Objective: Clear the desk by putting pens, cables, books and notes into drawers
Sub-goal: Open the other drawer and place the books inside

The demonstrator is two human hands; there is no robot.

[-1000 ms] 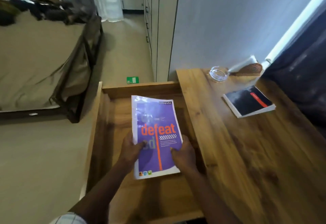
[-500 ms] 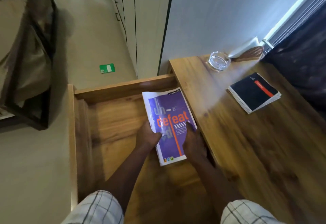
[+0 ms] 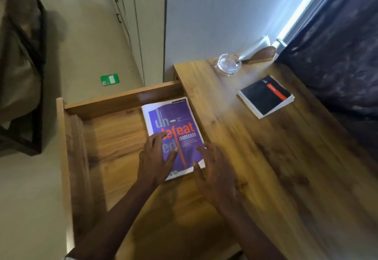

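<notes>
Book (image 3: pixel 176 128): in drawer (image 3: pixel 114 137), under my left hand (image 3: pixel 155 162), beside right hand (image 3: pixel 215 170).
Hands: both spread, gripping nothing.
Axis: top end away from me.

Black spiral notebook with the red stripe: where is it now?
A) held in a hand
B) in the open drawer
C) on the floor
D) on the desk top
D: the black spiral notebook lies flat on the desk top, near the glass ashtray, outside the open drawer that holds the purple book.

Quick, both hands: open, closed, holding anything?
Left hand: open, fingers resting on the book.
Right hand: open, fingers spread by the book's right edge, gripping nothing.
</notes>
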